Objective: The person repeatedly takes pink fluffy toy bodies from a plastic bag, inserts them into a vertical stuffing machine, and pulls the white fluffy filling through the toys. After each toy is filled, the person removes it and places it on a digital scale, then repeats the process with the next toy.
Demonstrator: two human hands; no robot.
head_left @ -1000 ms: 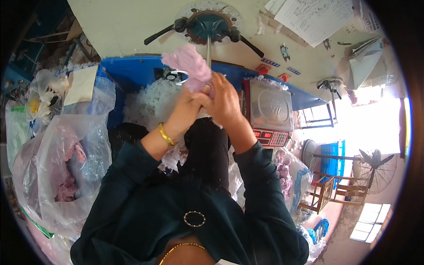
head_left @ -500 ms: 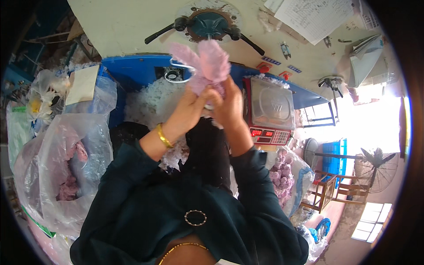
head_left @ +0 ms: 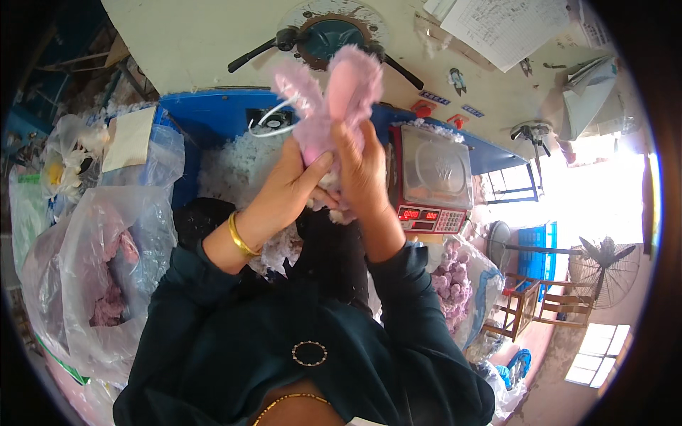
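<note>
Between both hands is a pink plush bunny (head_left: 348, 85), its two long ears pointing away from me toward the machine. My left hand (head_left: 295, 181) wraps round its lower left side, thumb pressed against it. On the other side my right hand (head_left: 361, 163) grips it below the taller ear, fingers on its front. My palms and fingers hide much of the body. White and pink fluff shows under the hands. A white loop of cord or tube (head_left: 273, 130) hangs just left of the bunny. Beyond the ears stands a round green machine head (head_left: 334, 41) with two black handles.
Loose white stuffing (head_left: 238, 167) fills the blue bin (head_left: 213, 110). A red scale (head_left: 435, 216) stands at the right, near a bag of pink plush pieces (head_left: 452, 284). At left is a clear plastic bag (head_left: 78, 255) holding pink plush. Papers (head_left: 504, 32) and snips (head_left: 457, 80) lie on the table.
My hands have drawn slightly nearer to me. The bunny's ears now stand further apart, and my right fingers lie over its front. More of its lower part shows.
</note>
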